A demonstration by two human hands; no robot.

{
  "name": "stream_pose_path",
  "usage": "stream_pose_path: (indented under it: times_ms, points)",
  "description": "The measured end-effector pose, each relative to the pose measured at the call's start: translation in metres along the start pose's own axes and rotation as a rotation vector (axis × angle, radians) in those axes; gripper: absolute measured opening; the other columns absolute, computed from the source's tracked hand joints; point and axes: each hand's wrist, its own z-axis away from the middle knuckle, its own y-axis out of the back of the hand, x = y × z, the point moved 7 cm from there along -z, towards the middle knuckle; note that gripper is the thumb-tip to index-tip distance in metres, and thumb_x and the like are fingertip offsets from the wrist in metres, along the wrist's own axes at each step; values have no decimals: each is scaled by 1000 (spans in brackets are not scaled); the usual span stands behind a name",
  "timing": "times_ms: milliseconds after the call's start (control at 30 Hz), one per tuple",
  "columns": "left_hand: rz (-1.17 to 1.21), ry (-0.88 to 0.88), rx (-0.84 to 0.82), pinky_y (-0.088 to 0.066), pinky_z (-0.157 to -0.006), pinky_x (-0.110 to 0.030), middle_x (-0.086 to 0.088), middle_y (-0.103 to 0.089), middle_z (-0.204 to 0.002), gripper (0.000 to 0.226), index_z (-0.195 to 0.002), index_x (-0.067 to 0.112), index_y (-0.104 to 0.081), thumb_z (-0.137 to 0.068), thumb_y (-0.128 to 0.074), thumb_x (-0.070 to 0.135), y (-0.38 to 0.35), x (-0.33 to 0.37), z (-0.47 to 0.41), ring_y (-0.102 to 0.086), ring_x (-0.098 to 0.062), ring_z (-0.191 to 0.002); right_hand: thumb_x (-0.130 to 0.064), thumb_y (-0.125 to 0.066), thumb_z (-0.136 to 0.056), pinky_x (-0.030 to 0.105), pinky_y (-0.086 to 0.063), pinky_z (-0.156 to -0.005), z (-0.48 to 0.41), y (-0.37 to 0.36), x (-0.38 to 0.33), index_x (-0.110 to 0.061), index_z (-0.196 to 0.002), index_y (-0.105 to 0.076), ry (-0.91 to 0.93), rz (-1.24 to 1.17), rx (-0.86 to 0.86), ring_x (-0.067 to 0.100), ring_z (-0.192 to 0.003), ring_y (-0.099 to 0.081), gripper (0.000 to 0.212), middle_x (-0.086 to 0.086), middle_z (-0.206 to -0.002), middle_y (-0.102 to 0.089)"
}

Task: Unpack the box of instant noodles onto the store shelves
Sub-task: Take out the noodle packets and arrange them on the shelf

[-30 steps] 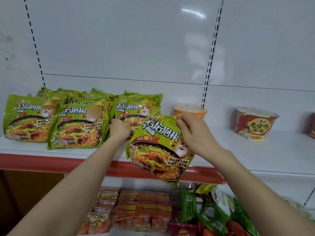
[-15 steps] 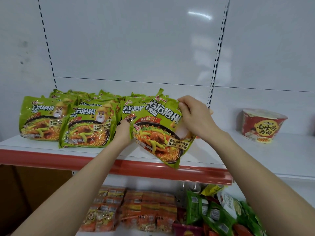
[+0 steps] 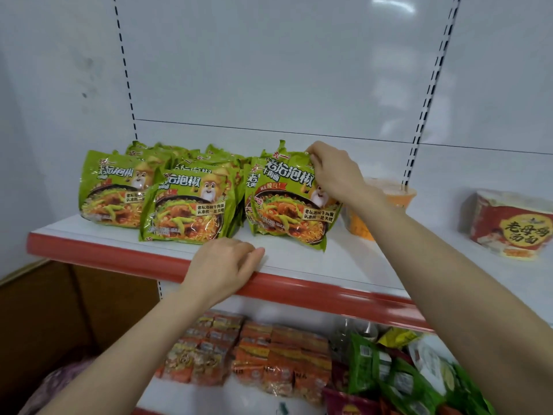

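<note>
Several green instant noodle packs stand in rows on the white shelf [image 3: 344, 262] with its red front lip. My right hand [image 3: 332, 172] pinches the top right corner of the rightmost green pack [image 3: 284, 211], which stands on the shelf leaning against the packs behind it. To its left stand another front pack [image 3: 185, 211] and a far-left pack [image 3: 110, 190]. My left hand [image 3: 224, 265] rests over the shelf's front edge below the packs, fingers loosely curled, holding nothing.
An orange noodle cup [image 3: 386, 202] stands right behind my right wrist, and a red noodle bowl [image 3: 508, 223] farther right. The lower shelf holds orange snack packs [image 3: 254, 354] and green bags [image 3: 404, 375]. A brown cardboard surface [image 3: 74, 310] lies at lower left.
My right hand has carried the green pack up and back and set it upright on the shelf at the right end of the row. My left hand has dropped from the packs to the shelf's front edge.
</note>
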Motion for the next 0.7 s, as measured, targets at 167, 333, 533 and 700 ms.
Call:
stream_pose_path:
  times_ms: [167, 333, 533, 700]
  points:
    - [33, -13, -58, -49, -75, -36, 2, -71, -87, 65, -87, 15, -72, -94, -20, 54, -17, -8, 10, -64, -21, -80, -7, -32, -97, 31, -36, -74, -28, -36, -17, -16, -127, -47, 31, 89, -135, 30, -109, -55, 34, 11, -125, -57]
    - [28, -32, -8, -49, -71, -36, 1, -68, -84, 70, -87, 16, -70, -95, -12, 54, -17, -7, 8, -61, -22, -77, -11, -33, -99, 31, -35, -81, -49, -50, -14, -14, -129, -47, 24, 70, -215, 28, -116, -50, 33, 9, -132, -52]
    - [48, -23, -6, -47, -72, -33, 2, -67, -85, 68, -88, 17, -70, -95, -13, 54, -18, -8, 8, -60, -22, -78, -9, -34, -98, 33, -37, -96, -52, -65, -12, -7, -126, -50, 77, -47, -321, 28, -121, -47, 32, 13, -135, -48]
    - [69, -7, -13, -44, -74, -31, 3, -67, -86, 69, -88, 18, -70, -95, -13, 56, -19, -9, 9, -59, -20, -80, -6, -34, -97, 37, -48, -83, -48, -80, -13, -14, -126, -50, 117, 88, -262, 29, -106, -57, 33, 11, -127, -57]
